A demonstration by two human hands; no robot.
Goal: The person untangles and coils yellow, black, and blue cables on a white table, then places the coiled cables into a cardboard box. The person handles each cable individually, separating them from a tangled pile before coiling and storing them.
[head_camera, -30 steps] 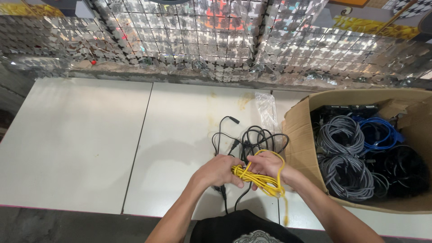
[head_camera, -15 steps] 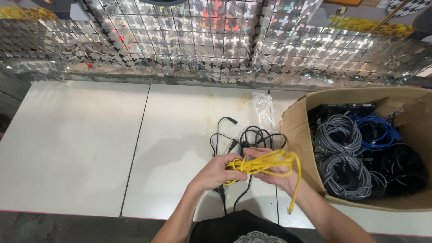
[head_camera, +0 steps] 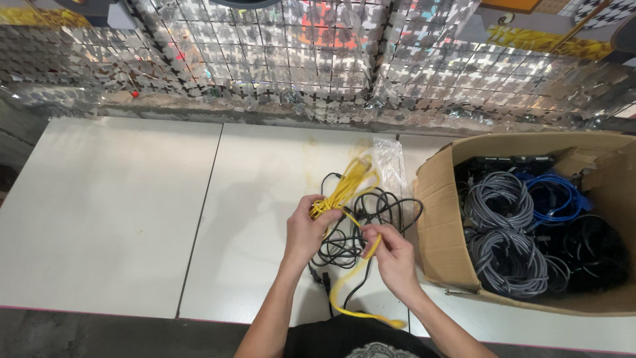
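Across the bottom of the view, white table (head_camera: 106, 219) made of panels butted edge to edge, seams visible. Behind it, wall of shiny mirrored tiles (head_camera: 278, 53) running the full width. Right side: open cardboard box (head_camera: 440, 225) sitting on the table, flap up toward the hands. Inside the box: two grey cable coils (head_camera: 503, 232), one above the other, blue cable coil (head_camera: 553, 199) to their right, black cable coils (head_camera: 593, 248) at the far right. Clear plastic bag (head_camera: 391, 162) lies flat on the table just left of the box. Black cable tangle (head_camera: 361, 222) loose on the table under and between the hands, one end trailing toward the near edge. Yellow cable (head_camera: 348, 189) held above the black tangle; bunched part sticks up and away from the left hand, motion-blurred; loose tail loops down past the right hand toward the table's near edge. Left hand (head_camera: 306, 229) fingers clamped around the yellow bundle at its base. Right hand (head_camera: 392, 255) just beside it, thumb and fingers pinched on a single yellow strand.
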